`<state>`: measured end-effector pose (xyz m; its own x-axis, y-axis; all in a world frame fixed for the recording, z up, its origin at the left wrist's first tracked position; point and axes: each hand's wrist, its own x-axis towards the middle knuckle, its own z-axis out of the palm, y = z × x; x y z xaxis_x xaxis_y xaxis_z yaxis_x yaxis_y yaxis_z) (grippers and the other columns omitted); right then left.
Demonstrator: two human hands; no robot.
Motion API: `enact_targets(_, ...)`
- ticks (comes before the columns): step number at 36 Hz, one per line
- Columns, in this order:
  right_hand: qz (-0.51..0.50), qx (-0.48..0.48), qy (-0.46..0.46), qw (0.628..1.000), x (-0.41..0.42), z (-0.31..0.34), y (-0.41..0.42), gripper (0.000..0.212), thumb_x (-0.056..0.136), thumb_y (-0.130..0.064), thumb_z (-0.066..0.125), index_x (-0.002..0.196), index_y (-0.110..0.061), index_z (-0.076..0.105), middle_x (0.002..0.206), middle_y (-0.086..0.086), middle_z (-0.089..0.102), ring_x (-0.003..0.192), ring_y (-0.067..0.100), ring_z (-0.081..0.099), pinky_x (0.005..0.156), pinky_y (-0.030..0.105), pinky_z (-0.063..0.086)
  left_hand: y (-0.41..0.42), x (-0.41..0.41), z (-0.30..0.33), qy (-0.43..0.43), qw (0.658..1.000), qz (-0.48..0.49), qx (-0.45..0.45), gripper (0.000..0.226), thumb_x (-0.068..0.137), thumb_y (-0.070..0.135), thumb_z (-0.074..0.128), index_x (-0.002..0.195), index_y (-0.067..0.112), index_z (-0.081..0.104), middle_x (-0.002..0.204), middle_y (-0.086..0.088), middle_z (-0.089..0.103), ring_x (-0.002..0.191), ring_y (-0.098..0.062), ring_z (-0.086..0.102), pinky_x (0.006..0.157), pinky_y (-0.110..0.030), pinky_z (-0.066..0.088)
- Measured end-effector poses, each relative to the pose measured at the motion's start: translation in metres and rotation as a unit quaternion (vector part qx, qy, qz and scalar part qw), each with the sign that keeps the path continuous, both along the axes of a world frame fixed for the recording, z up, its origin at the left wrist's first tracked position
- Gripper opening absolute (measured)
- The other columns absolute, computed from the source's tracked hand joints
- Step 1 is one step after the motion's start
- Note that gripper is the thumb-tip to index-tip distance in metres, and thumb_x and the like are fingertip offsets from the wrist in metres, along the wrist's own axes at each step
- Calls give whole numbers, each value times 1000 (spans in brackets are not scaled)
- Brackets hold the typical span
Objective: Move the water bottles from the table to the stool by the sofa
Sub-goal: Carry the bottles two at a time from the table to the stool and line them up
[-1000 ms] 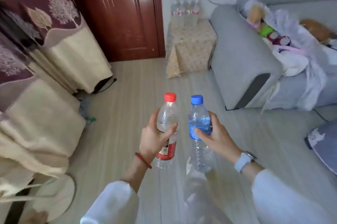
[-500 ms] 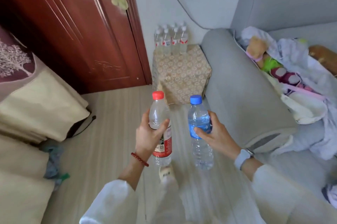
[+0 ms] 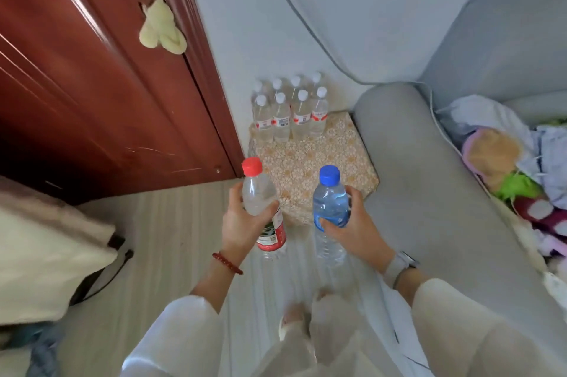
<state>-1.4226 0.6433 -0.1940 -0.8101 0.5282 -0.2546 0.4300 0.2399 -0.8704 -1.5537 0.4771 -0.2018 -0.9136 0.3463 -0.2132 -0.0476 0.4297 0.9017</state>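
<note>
My left hand (image 3: 242, 223) grips a clear red-capped bottle (image 3: 260, 192) with a red label, held upright. In my right hand (image 3: 352, 223) is a clear blue-capped bottle (image 3: 329, 204) with a blue label, also upright. Both hang in the air just short of the stool (image 3: 322, 164), which wears a gold floral cover and stands between the door and the sofa arm. Several white-capped water bottles (image 3: 290, 112) stand in rows at the stool's far edge against the wall. The stool's near half shows bare cover.
A dark red wooden door (image 3: 101, 94) with a pale cloth (image 3: 161, 28) hanging on it is at the left. The grey sofa (image 3: 429, 192) on the right holds plush toys and clothes (image 3: 515, 168). A cream cushion (image 3: 46, 254) lies at the left.
I have walked closer to the stool, which now looms just beyond the bottles. Both hands keep the same grip on their bottles.
</note>
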Motion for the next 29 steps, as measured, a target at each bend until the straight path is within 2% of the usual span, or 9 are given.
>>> enact_targets(4,4,-10,1,1000,-62,-14,37,63,74,-10,71,118,-20,28,94,-15,49,89,23,60,81,43,50,39,-55,-17,-4,1000,-12,-21,69,69,27,78,126,28,39,104,9,57,100,-16,57,87,-37,49)
enact_targets(12,64,-7,-45,997,-173,-78,113,51,75,-21,71,102,-40,33,93,-14,53,82,17,59,69,30,48,110,-153,-83,9,994,10,-108,78,65,31,80,130,26,37,123,-5,54,108,-25,53,82,-29,43)
enact_targets(14,80,17,-37,996,-197,-93,128,39,74,-19,72,97,-35,43,94,-1,56,81,22,59,70,36,49,124,-177,-102,0,993,19,-117,80,63,31,81,130,26,38,122,-6,53,110,-25,51,83,-29,42)
enact_targets(15,90,29,-39,995,-208,-100,134,35,74,-19,72,98,-26,48,94,6,57,82,26,58,71,40,50,131,-187,-112,-2,993,19,-116,81,62,31,82,129,26,38,122,-7,53,111,-25,51,84,-31,43)
enact_targets(16,99,35,-44,993,-219,-108,140,36,74,-19,72,101,-19,48,94,9,58,82,27,59,72,41,50,137,-196,-122,-3,994,18,-112,80,61,30,82,128,25,38,121,-7,54,110,-26,51,86,-34,46)
enact_targets(19,121,33,-43,991,-248,-136,154,44,73,-19,73,107,-23,44,99,2,57,86,20,57,72,31,50,153,-219,-149,1,994,17,-105,78,61,25,83,126,22,40,120,-6,55,110,-25,51,88,-44,49)
enact_targets(23,135,46,-40,989,-275,-172,162,54,73,-13,72,118,-16,42,119,1,41,113,11,35,90,26,43,167,-241,-177,-10,994,29,-100,76,61,21,83,123,25,40,116,-5,55,108,-26,51,90,-45,47)
enact_targets(26,128,51,-53,989,-292,-190,167,59,72,-17,73,123,-19,43,124,3,42,108,2,32,87,18,43,173,-250,-188,-18,994,38,-100,73,62,20,83,121,27,40,115,-7,53,105,-26,52,89,-43,48)
enact_targets(29,120,50,-51,990,-305,-199,169,62,72,-20,73,125,-22,42,124,3,44,107,4,38,90,27,47,174,-253,-194,1,994,27,-110,71,62,16,83,120,21,42,113,-8,51,102,-25,52,83,-34,47)
